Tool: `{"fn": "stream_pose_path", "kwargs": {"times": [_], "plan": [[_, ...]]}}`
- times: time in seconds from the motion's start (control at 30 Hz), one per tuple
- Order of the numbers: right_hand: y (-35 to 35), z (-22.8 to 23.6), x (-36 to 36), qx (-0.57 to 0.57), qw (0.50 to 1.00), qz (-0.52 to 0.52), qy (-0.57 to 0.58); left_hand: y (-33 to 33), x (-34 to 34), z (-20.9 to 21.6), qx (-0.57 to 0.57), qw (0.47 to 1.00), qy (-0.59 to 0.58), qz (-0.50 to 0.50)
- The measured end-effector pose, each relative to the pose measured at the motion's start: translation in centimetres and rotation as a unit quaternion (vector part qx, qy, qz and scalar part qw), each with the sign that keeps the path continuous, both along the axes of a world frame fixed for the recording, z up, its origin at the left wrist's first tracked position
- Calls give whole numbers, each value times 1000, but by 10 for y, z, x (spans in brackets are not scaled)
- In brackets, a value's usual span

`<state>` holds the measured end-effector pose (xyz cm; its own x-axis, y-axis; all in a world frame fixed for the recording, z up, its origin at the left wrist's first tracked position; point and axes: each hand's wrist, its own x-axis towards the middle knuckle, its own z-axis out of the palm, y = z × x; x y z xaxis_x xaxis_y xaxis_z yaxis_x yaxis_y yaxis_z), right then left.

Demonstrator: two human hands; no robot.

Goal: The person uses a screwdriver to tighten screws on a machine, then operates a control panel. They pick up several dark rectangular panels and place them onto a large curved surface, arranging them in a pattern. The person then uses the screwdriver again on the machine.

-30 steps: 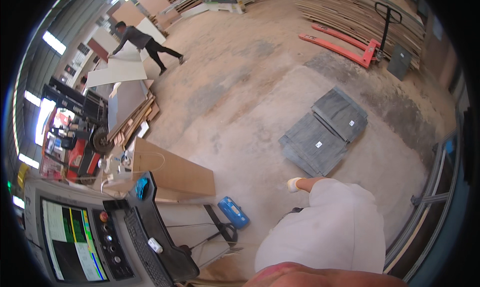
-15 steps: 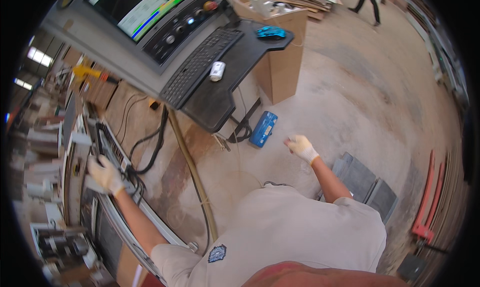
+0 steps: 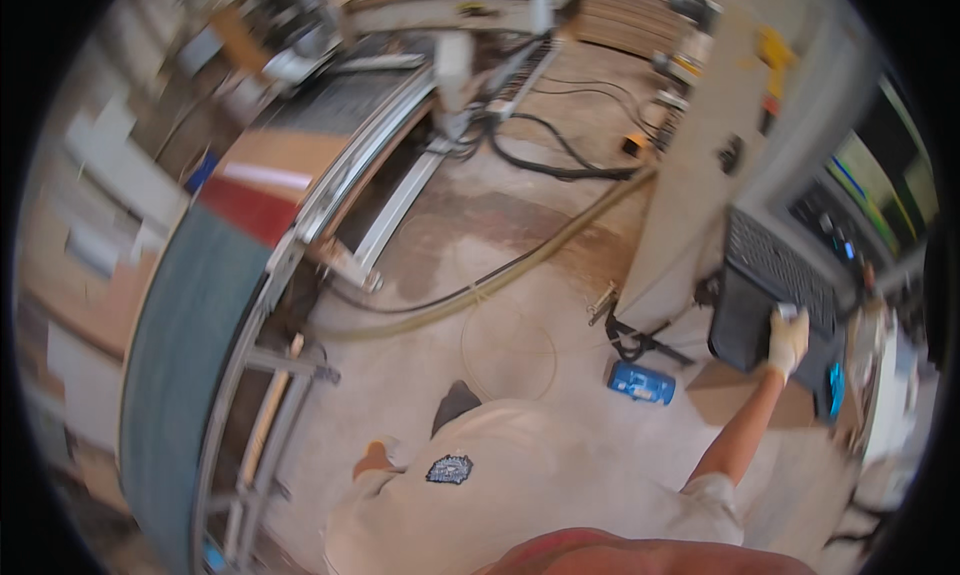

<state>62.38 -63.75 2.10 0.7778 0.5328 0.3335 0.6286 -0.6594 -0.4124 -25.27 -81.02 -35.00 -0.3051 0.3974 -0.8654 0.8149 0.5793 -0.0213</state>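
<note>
My right hand point(image 3: 788, 343), in a white knitted glove, reaches over the black shelf point(image 3: 738, 320) below the console's keyboard. Its fingers close around a small white cylindrical object point(image 3: 788, 312) at the keyboard's edge; blur hides its exact kind. The black keyboard point(image 3: 785, 265) lies just beyond the fingers. My left hand point(image 3: 388, 447), also gloved, is low beside my body. Motion blur and my shirt hide most of its fingers, and I cannot see anything in it.
A long machine bed point(image 3: 200, 305) with a metal rail runs along the left. A blue case point(image 3: 641, 383) lies on the floor by the console. A thick tan hose point(image 3: 480, 293) and black cables point(image 3: 560, 170) cross the floor. A blue mouse point(image 3: 836, 387) sits on the shelf.
My view has swung left, so the console now appears at the right. My right hand has moved from over the floor to the white object; my left hand has dropped from the machine rail.
</note>
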Motion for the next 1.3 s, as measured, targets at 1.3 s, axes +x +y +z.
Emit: {"fn": "stream_pose_path", "kwargs": {"times": [1.3], "plan": [[268,-55,-681,9,645,513,567,404,7,288,495,652,-543,190]]}}
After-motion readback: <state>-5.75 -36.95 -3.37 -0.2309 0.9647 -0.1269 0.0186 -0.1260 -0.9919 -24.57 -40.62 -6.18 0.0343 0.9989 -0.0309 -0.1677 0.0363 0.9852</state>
